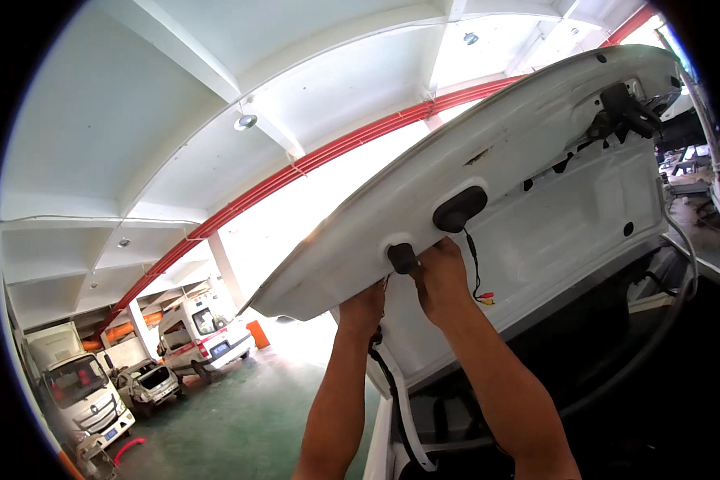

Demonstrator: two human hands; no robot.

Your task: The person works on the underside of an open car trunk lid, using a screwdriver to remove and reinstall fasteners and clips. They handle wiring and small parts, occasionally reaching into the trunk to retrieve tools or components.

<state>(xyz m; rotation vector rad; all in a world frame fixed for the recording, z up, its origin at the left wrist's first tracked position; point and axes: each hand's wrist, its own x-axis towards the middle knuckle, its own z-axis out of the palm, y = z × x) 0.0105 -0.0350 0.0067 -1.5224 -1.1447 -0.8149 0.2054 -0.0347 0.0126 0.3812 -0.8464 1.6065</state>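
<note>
- Trunk lid (328, 276), white, slants across the view from its left corner, near the hands, up to its far right corner.
- Black block (402, 258) sits on the lid's inner face, toward that left corner and between the two hands.
- Right hand (442, 272) reaches up to the block's right side, fingers bent and close together; whether they grip it or only touch it, I cannot tell.
- Left hand (363, 308) is up at the lid's lower edge, just below and left of the block, fingers curled in; what they hold, if anything, I cannot tell.
- Black oval piece (461, 208) lies on the inner face just above the right hand, farther from the left corner than the block.
- Thin black cable (476, 258) hangs from beside the oval piece, ending in red and yellow plugs (486, 299).
- Black latch (628, 112) is fixed near the lid's far right corner.
- Dark hose (394, 384) runs down below the left hand, between the forearms.
- White truck (84, 396), stripped car (150, 382) and white van (208, 332) stand well apart from the lid, on the green floor (232, 424).
- Red pipes (320, 160) cross beneath the ceiling (160, 104).
</note>
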